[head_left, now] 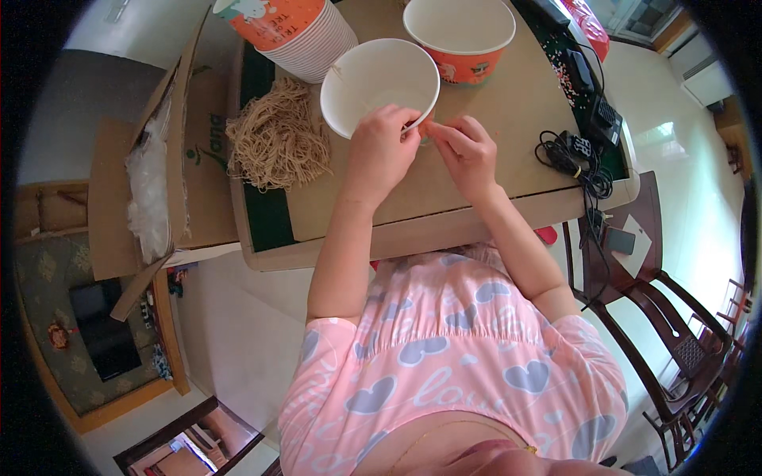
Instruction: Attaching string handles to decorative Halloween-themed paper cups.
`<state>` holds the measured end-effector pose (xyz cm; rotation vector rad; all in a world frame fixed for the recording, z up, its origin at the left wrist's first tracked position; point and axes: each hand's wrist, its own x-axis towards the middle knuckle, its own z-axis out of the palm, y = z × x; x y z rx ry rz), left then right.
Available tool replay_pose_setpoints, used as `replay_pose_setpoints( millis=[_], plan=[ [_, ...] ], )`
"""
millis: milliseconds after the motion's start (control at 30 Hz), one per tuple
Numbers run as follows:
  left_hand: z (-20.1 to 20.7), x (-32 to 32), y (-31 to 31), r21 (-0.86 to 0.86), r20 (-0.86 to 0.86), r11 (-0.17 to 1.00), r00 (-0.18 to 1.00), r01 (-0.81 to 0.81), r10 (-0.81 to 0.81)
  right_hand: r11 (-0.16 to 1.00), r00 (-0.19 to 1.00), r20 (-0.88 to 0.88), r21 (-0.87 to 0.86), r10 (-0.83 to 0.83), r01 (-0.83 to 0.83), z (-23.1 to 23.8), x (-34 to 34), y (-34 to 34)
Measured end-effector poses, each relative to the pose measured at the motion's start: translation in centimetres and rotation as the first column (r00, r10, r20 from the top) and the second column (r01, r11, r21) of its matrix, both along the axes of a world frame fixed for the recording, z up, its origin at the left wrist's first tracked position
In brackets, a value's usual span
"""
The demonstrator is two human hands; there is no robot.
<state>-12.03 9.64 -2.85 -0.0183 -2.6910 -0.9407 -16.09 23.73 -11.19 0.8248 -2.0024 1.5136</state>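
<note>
A white-lined paper bucket (379,75) stands tilted toward me near the table's front edge. My left hand (383,152) is closed over its near rim, thumb and fingers pinching the edge. Just right of it, my right hand (467,155) is closed in a pinch against the bucket's orange outer side; whatever lies between those fingertips is too small to make out. A short strand of twine (338,71) hangs at the bucket's far left rim. Left of the bucket lies a loose heap of tan twine (279,136).
A nested stack of orange paper buckets (295,36) leans at the back left, and another bucket (462,28) stands behind. Black cables (573,155) and adapters (607,119) lie along the right table edge. An opened cardboard box (208,186) with clear plastic (149,186) stands left.
</note>
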Motion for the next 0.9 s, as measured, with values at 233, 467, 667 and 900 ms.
replay_pose_setpoints(
  millis=[233,467,667,900],
  plan=[
    [0.2,0.4,-0.1,-0.046,-0.010,0.999,1.000,-0.001,0.001,0.995,0.949,0.313,-0.100,0.034,-0.002,1.4,0.6,0.0],
    [1.7,1.4,0.7,-0.053,-0.161,0.988,0.975,0.148,-0.155,0.906,0.576,0.703,-0.372,0.418,-0.203,2.8,1.3,1.8],
    [2.1,2.1,0.4,-0.139,-0.179,0.956,0.943,0.258,-0.281,0.796,0.440,0.664,-0.508,0.605,-0.328,3.6,1.8,3.1],
    [1.8,2.2,0.4,-0.152,-0.194,0.959,0.945,0.237,-0.264,0.872,0.644,0.603,-0.429,0.470,-0.235,3.4,2.5,2.4]
  ],
)
